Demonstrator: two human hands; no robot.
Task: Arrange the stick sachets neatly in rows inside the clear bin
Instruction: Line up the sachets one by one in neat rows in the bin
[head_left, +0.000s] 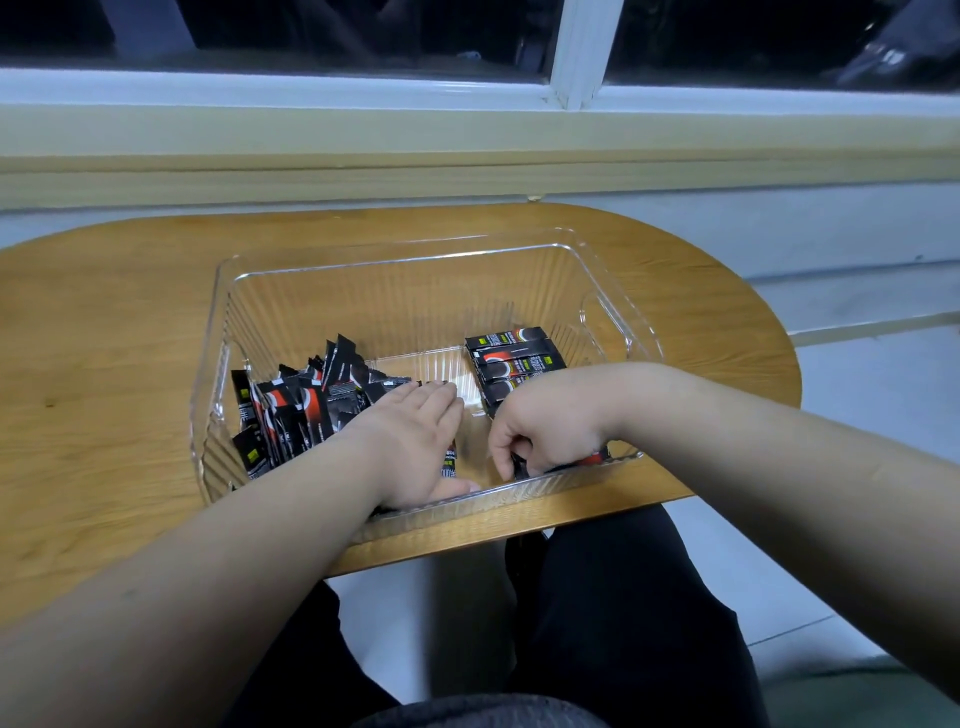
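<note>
A clear bin (395, 249) is set on the wooden bench (104, 338). A jumbled pile of black stick sachets (301, 405) is heaped against its left side, and a neat row of sachets (511, 356) is laid flat along the right. The left hand (415, 441) is spread flat beside the pile, fingers straight, with nothing gripped. A single sachet (519, 470) is pinched in the curled fingers of the right hand (545, 421) at the near wall.
</note>
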